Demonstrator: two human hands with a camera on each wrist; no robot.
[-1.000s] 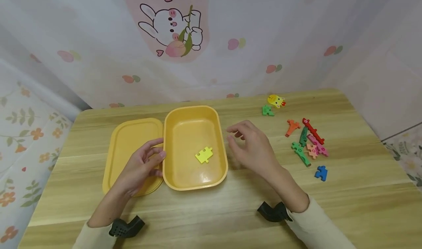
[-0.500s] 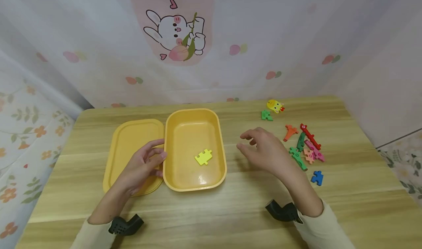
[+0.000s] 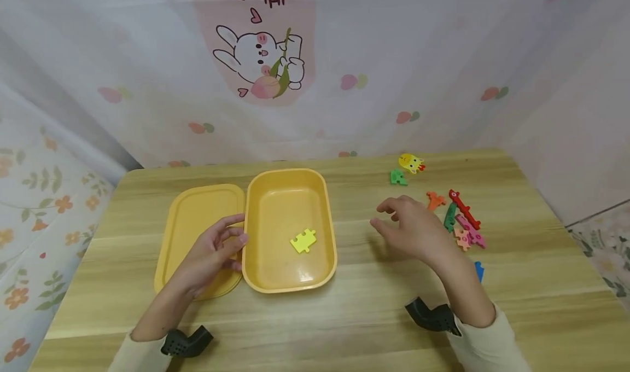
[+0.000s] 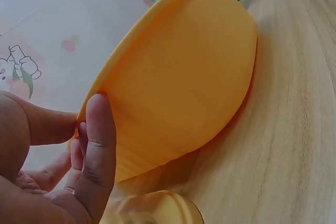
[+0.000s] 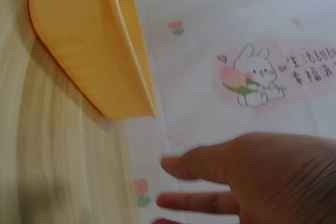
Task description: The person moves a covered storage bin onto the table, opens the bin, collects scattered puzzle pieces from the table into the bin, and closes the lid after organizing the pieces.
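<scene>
Yellow box (image 3: 276, 213) sits flat on the table, open side up, mid-span between the hands. One lime puzzle piece (image 3: 303, 241) lies loose inside. Box looks like thin molded plastic: light, fairly stiff, a bit slick, hard to break. My pick for a hold: under the flared rim, both long sides. Lime piece looks small and light; best pinched by the edges.

Left hand (image 3: 211, 254): thumb on the left rim, a finger on the outer wall below; reads as a light pinch. Right hand (image 3: 415, 232): fingers apart, nothing held, between box and the orange piece (image 3: 435, 201). More loose pieces beyond, e.g. red piece (image 3: 464, 209) and blue piece (image 3: 479, 272), the latter partly behind the forearm.

Lid (image 3: 189, 210) lies left of the box. Table (image 3: 354, 328) is wood-grain. Pale printed cloth (image 3: 374, 27) hangs behind, rabbit print (image 3: 261, 60) on it.
</scene>
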